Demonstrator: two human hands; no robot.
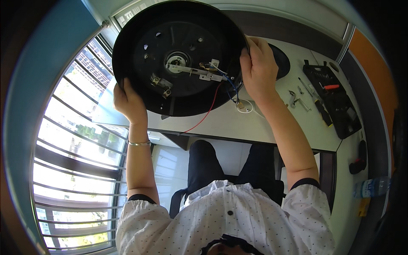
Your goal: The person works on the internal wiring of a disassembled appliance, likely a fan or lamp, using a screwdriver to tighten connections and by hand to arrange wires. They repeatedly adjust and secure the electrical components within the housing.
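Note:
Both my hands hold a large round black metal housing (187, 40) up over the desk, its hollow inside turned toward me. My left hand (128, 103) is closed on the lower left rim. At the right rim my right hand (258, 70) grips with thumb and fingers. Inside the housing, a pale metal bracket (193, 70) runs from a round central opening to the right side. Small metal clips (160, 85) sit below that opening. A red wire (209, 112) dangles over the rim toward the desk edge. Blue wires (231, 86) and a white wire (245, 111) hang near my right hand.
The white desk (255, 127) carries a black tool case (335, 102), a yellow-and-black screwdriver (323, 112) and small metal parts (294, 98). Behind my right hand lies a dark round piece (280, 61). A plastic bottle (372, 187) stands far right. Window bars (78, 148) line the left.

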